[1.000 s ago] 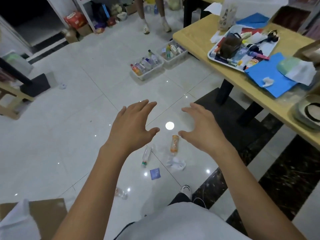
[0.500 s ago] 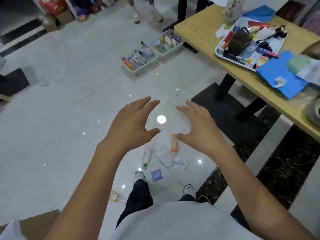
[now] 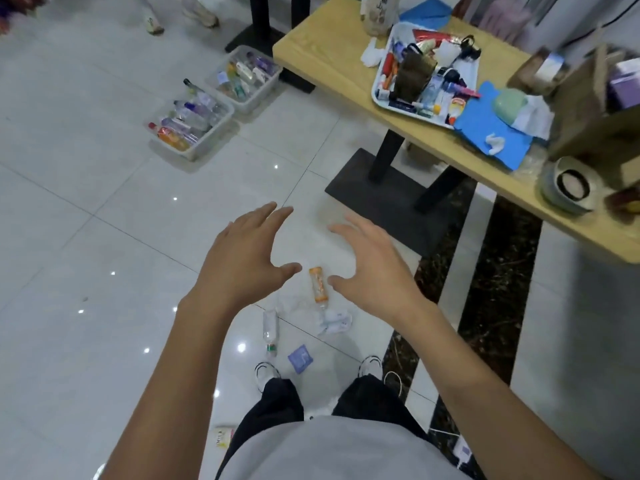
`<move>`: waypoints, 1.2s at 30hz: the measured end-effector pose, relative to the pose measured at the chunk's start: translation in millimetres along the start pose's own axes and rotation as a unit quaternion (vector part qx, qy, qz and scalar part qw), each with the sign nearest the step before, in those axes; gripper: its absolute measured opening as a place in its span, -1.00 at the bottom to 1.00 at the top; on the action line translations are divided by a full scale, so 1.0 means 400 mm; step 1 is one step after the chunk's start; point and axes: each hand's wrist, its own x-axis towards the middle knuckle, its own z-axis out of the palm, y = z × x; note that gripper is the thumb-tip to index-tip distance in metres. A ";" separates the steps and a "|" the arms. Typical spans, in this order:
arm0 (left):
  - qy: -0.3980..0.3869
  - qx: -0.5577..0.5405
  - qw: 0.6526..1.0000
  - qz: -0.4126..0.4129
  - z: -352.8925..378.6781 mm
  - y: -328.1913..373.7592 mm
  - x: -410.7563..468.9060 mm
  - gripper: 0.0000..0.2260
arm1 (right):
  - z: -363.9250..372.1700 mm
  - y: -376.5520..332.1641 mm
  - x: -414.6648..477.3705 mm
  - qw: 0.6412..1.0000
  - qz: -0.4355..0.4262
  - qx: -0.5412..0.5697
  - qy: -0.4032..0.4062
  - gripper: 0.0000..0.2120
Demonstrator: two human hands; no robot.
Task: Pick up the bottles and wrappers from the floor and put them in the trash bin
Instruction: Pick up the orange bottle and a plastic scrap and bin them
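An orange bottle [image 3: 318, 285] lies on the white tile floor between my two hands. A clear bottle with a green cap [image 3: 269, 328] lies just below my left hand. A crumpled white wrapper [image 3: 334, 321] sits beside the orange bottle's lower end, a clear wrapper [image 3: 288, 302] lies left of it, and a small blue wrapper [image 3: 300, 358] lies near my feet. A yellowish bottle [image 3: 223, 435] lies by my left leg. My left hand [image 3: 247, 260] and right hand [image 3: 372, 268] hover above the litter, fingers spread, holding nothing. No trash bin is in view.
Two clear bins of bottles [image 3: 189, 123] [image 3: 247, 77] stand on the floor at the back. A wooden table [image 3: 339, 76] with a cluttered tray [image 3: 424, 79] stands on the right, its black base [image 3: 384, 199] close to my right hand. Another person's feet [image 3: 180, 15] show at the top.
I have stepped forward, so the litter now lies nearer my feet. Both hands stay spread and have moved a little closer to the table base.
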 end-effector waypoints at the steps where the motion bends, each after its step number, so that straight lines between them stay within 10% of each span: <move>1: -0.001 -0.007 1.000 -0.003 0.007 -0.007 0.006 -0.21 | 0.006 0.004 0.005 1.000 0.002 0.001 -0.001 -0.30; 16: 0.010 -0.092 0.988 -0.123 0.458 -0.114 0.086 -0.25 | 0.338 0.237 0.195 0.997 -0.041 0.023 -0.054 -0.28; 36: -0.024 -0.016 0.989 -0.143 1.367 -0.569 0.232 -0.13 | 1.214 0.830 0.438 0.996 -0.061 0.027 -0.054 -0.23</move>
